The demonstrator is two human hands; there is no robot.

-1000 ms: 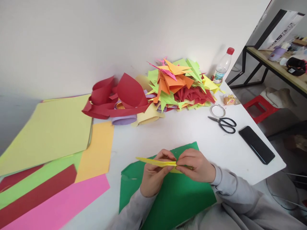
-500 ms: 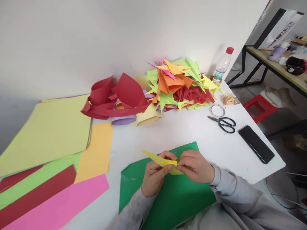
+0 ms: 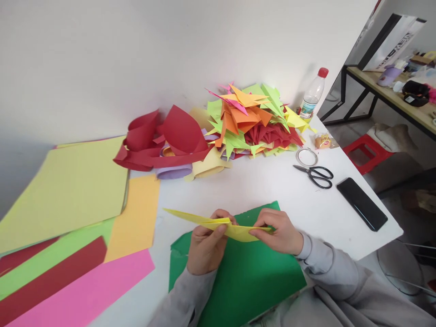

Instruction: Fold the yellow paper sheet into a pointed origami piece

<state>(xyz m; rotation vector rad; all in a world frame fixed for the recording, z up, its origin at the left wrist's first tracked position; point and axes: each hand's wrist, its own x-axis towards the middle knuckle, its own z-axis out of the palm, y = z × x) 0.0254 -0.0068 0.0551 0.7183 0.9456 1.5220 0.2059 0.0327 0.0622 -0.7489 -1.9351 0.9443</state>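
Note:
A folded piece of yellow paper (image 3: 240, 233) is held up between my two hands, above a green sheet (image 3: 254, 277) on the white table. My left hand (image 3: 208, 247) pinches it near its middle, thumb on the near side over a narrow folded layer. One long pointed end sticks out to the left past that hand. With thumb and fingertips my right hand (image 3: 278, 230) grips the right end. Some of the fingers of both hands are hidden behind the paper.
Folded coloured paper shapes (image 3: 252, 122) pile against the wall, beside curled red paper (image 3: 184, 131). Flat sheets (image 3: 68, 186) lie at left. Black scissors (image 3: 315, 175), a tape roll (image 3: 307, 157), a phone (image 3: 361, 203), a wrapped snack (image 3: 323, 141) and a bottle (image 3: 313, 94) are at right.
My left hand has moved left, and the hands are farther apart. The yellow paper now stretches wider between them, its left point reaching farther left.

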